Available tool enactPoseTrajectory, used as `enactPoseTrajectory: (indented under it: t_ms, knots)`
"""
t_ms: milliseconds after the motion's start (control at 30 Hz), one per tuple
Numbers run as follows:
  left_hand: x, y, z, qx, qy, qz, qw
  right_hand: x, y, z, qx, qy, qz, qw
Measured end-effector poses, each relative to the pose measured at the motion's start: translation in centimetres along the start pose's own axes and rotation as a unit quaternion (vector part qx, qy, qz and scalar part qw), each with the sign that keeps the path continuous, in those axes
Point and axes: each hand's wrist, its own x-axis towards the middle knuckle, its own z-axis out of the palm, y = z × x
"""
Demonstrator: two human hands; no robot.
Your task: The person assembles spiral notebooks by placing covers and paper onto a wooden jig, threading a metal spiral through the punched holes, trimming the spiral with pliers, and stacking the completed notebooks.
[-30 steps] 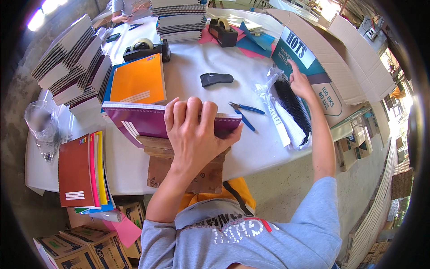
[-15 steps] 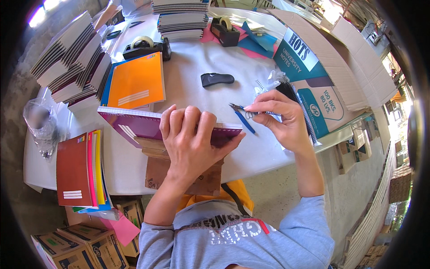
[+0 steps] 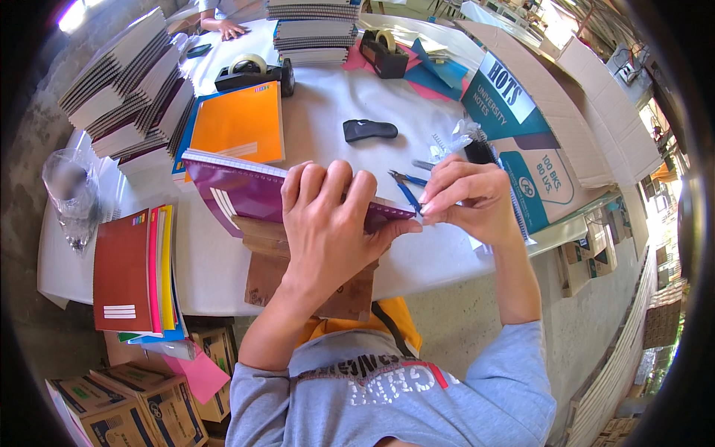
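Note:
My left hand (image 3: 324, 205) is closed round a purple notebook (image 3: 238, 190), which stands tilted with its row of punched holes uppermost. The notebook rests against a worn wooden block (image 3: 272, 238) at the table's near edge. At the notebook's right end, my right hand (image 3: 469, 197) pinches with thumb and fingers. Whatever sits between those fingertips is too small to make out. Blue-handled cutting pliers (image 3: 406, 190) lie just beyond the right fingers, with loose spiral wire coils (image 3: 426, 164) close by. A black hand-sized tool (image 3: 370, 130) lies farther back on the white table.
Orange (image 3: 238, 123) and brown notebooks (image 3: 123, 272) lie on the left, near stacked spiral notebooks (image 3: 123, 89) and a plastic-wrapped roll (image 3: 71, 186). Tape dispensers (image 3: 249, 74) stand at the back. A large carton (image 3: 536, 160) borders the right. Another person's hand (image 3: 229, 30) rests at the far left.
My right hand has come down and left to the notebook's right end. The notebook and left hand have shifted slightly right in the picture. The other person's hand now rests on the table.

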Motion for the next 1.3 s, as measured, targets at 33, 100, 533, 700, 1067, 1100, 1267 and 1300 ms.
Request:
enactPoseTrajectory:
  t_ms: [33,100,533,700,1067,1100,1267,1300]
  knots:
    - [0.1,0.0,0.0,-0.015,-0.011,-0.002,1.000,-0.1,-0.4,-0.1,0.001,0.000,0.000,1.000]
    - [0.1,-0.3,0.1,-0.019,-0.016,-0.010,1.000,0.0,-2.0,-0.2,0.087,-0.049,0.232,0.968]
    - [-1.2,-1.1,-1.4,0.014,0.008,-0.071,0.997,-0.1,-1.4,-1.1,-0.106,-0.108,0.118,0.981]
    - [-1.3,-2.4,-1.8,-0.015,0.000,-0.046,0.999,5.1,6.6,-2.5,0.154,-0.227,0.356,0.893]
    - [-1.7,-2.0,-1.4,-0.041,0.021,-0.023,0.999,-1.3,27.3,5.1,-0.206,0.006,0.274,0.939]
    - [-1.7,-1.9,-1.2,-0.042,0.017,-0.028,0.999,-0.1,25.1,4.2,0.069,0.104,0.355,0.927]
    - [-1.9,-1.6,-1.2,-0.037,0.034,-0.085,0.995,1.8,4.3,2.0,0.572,-0.025,0.050,0.818]
    - [-1.9,-1.4,-1.0,-0.045,0.031,-0.085,0.995,1.4,3.2,1.7,0.494,-0.114,-0.070,0.859]
